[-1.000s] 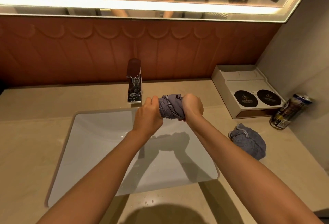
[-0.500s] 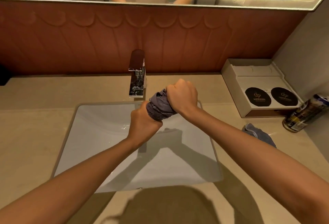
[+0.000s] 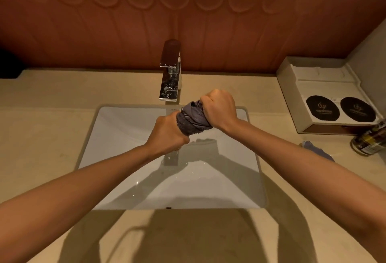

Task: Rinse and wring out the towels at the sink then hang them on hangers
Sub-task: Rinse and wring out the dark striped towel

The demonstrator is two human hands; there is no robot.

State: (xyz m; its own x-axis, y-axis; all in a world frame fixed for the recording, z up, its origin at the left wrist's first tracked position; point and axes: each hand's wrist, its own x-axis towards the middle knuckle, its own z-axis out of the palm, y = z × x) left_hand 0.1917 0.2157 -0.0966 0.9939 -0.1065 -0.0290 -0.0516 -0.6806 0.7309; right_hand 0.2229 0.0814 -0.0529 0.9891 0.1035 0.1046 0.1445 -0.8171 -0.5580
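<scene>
Head view, looking down over the sink (image 3: 125,129): both fists are clenched on one grey towel (image 3: 193,119), which is twisted into a short, thick rope above the back half of the basin. The left hand (image 3: 167,132) grips the lower, nearer end with fingers curled fully round it. The right hand (image 3: 219,108) clamps the upper end, knuckles up, closer to the sink's rear rim. Between the fists the cloth shows tight spiral folds and a nubbly, wet-dark pile. Water trickles beneath the left fist into the smooth white rectangular basin, where droplets glisten. A square chrome faucet (image 3: 170,79) stands at the sink's back edge. To the right of the sink, on the matte beige counter (image 3: 41,127), lies a second crumpled blue-grey towel (image 3: 315,147), with a metal can (image 3: 369,139) and a pale box (image 3: 325,93) beyond.
</scene>
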